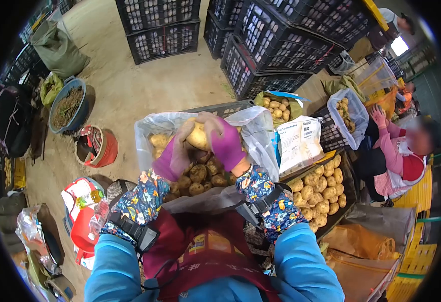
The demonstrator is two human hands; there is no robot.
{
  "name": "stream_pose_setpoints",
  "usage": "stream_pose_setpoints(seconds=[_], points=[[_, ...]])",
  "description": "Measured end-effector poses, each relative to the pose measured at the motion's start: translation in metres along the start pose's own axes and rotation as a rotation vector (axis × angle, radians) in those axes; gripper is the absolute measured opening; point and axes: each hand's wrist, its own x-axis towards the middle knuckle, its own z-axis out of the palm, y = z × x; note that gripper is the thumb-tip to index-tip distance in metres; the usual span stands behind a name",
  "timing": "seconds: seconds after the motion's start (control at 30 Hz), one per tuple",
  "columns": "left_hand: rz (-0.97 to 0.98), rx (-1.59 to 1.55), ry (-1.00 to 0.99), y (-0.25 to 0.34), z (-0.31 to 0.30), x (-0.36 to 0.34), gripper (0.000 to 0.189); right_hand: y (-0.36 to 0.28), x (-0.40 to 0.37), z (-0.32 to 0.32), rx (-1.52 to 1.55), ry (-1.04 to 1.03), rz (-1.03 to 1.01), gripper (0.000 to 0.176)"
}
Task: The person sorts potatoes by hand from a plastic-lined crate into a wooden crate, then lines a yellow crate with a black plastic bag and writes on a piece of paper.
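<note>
Between my two gloved hands is a pale yellow potato [198,137], held up over a crate lined with a white mesh bag [260,128]. My left hand [174,153], in a purple glove and a little blurred, grips the potato from its left side. On the other side my right hand [225,140], gloved the same way, curls around it; its fingertips are partly hidden. Below the hands, darker potatoes [198,173] fill the lined crate, and lighter ones [158,141] lie along its left side.
To the right stands a crate of sorted potatoes [318,194], with a printed white sack [301,141] behind it. Black crates [286,45] are stacked ahead. A blue basin [69,105] and red bucket [102,148] stand left. A co-worker [401,151] sits at right.
</note>
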Motion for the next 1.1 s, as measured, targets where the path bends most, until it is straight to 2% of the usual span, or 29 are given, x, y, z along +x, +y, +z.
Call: stream_pose_setpoints(seconds=[0.03, 0.13, 0.17, 0.23, 0.27, 0.3, 0.33, 0.4, 0.43, 0.47, 0.5, 0.53, 0.63, 0.7, 0.77, 0.83, 0.93, 0.97, 1.0, 1.07, 1.1], points=[[0.046, 0.084, -0.018, 0.004, 0.003, -0.001, 0.061, -0.01, 0.008, -0.009, -0.028, 0.025, 0.09, 0.044], [0.271, 0.206, -0.013, 0.005, 0.024, -0.008, 0.072, 0.012, 0.012, -0.021, 0.546, 0.244, 0.509, 0.046], [0.273, 0.23, -0.026, 0.007, 0.022, -0.009, 0.074, 0.006, 0.013, -0.026, 0.351, 0.173, 0.473, 0.058], [0.295, 0.266, -0.05, 0.012, 0.015, -0.012, 0.08, -0.015, 0.007, -0.018, 0.26, 0.039, 0.287, 0.07], [0.302, 0.213, -0.055, 0.012, 0.017, -0.01, 0.076, -0.019, 0.005, -0.015, 0.217, -0.029, 0.197, 0.076], [0.302, 0.163, -0.06, 0.011, 0.019, -0.009, 0.072, -0.014, 0.005, -0.013, 0.149, -0.04, 0.252, 0.092], [0.29, 0.117, -0.064, 0.008, 0.019, -0.009, 0.069, -0.016, 0.003, -0.011, 0.294, -0.05, 0.298, 0.091], [0.53, 0.786, 0.054, 0.004, -0.027, -0.002, 0.057, -0.027, 0.006, -0.011, 0.565, -0.026, 0.373, 0.087], [0.652, 1.107, 0.061, -0.003, -0.038, 0.009, 0.052, -0.034, 0.013, -0.018, 0.555, -0.193, 0.336, 0.085], [0.67, 1.188, 0.08, -0.005, -0.044, 0.014, 0.05, -0.029, 0.006, -0.005, 0.187, -0.105, 0.207, 0.083], [0.648, 1.171, 0.099, -0.007, -0.048, 0.017, 0.048, -0.024, 0.0, 0.008, -0.2, 0.014, 0.126, 0.081], [0.618, 1.134, 0.115, -0.01, -0.053, 0.021, 0.047, -0.022, -0.004, 0.012, -0.25, 0.028, 0.093, 0.082], [0.518, 0.918, 0.17, -0.01, -0.072, 0.027, 0.046, -0.051, -0.002, -0.004, -0.267, -0.07, 0.281, 0.093], [0.37, 0.634, 0.099, -0.008, -0.066, 0.03, 0.046, -0.062, -0.002, -0.022, -0.291, -0.111, 0.359, 0.094], [0.133, 0.288, -0.026, -0.01, 0.005, 0.014, 0.049, -0.071, -0.004, -0.048, -0.31, -0.121, 0.392, 0.094], [0.118, 0.328, -0.06, -0.024, 0.046, 0.006, 0.05, -0.075, -0.014, -0.071, -0.334, -0.111, 0.401, 0.093], [0.057, 0.339, -0.228, -0.048, 0.1, 0.027, 0.051, -0.09, -0.061, -0.138, -0.211, 0.142, 0.418, 0.085], [-0.052, 0.397, -0.249, -0.053, 0.126, 0.03, 0.055, -0.089, -0.084, -0.161, -0.07, 0.268, 0.357, 0.079], [-0.076, 0.365, -0.232, -0.068, 0.152, 0.033, 0.053, -0.085, -0.113, -0.181, 0.07, 0.393, 0.289, 0.073], [-0.177, 0.284, -0.202, -0.1, 0.195, 0.043, 0.051, -0.077, -0.184, -0.216, 0.497, 0.64, 0.414, 0.062], [-0.194, 0.295, -0.243, -0.117, 0.21, 0.048, 0.051, -0.063, -0.227, -0.234, 0.375, 0.737, 0.578, 0.058]])
